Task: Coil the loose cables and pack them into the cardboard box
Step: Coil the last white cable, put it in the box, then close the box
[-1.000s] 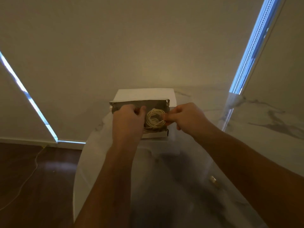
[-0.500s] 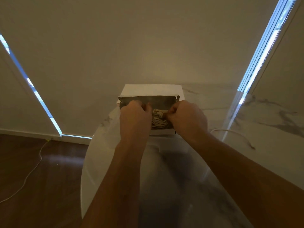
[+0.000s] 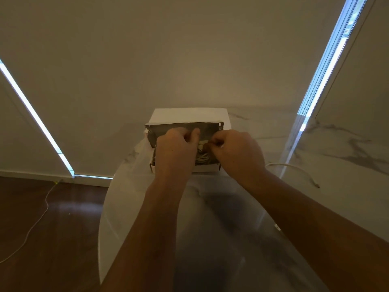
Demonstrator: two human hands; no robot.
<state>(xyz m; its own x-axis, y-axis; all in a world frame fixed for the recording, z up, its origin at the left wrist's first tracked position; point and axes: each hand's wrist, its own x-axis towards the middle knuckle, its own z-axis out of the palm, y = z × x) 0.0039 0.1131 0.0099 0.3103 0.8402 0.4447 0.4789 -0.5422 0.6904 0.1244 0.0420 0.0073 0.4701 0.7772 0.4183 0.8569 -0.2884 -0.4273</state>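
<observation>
From the head camera, one small open cardboard box [image 3: 185, 128], white outside and brown inside, sits at the far end of a white marble-patterned table [image 3: 347, 157], its white lid flap folded back toward the wall. Inside lies one coil of cream-coloured cable [image 3: 202, 158], only partly seen between the hands. The left hand [image 3: 175, 151] reaches into the box with fingers curled; whether it grips the coil I cannot tell. The right hand [image 3: 236, 153] pinches something small at the coil's edge. A second, loose white cable [image 3: 299, 170] lies on the table right of the box. No writing is readable anywhere.
</observation>
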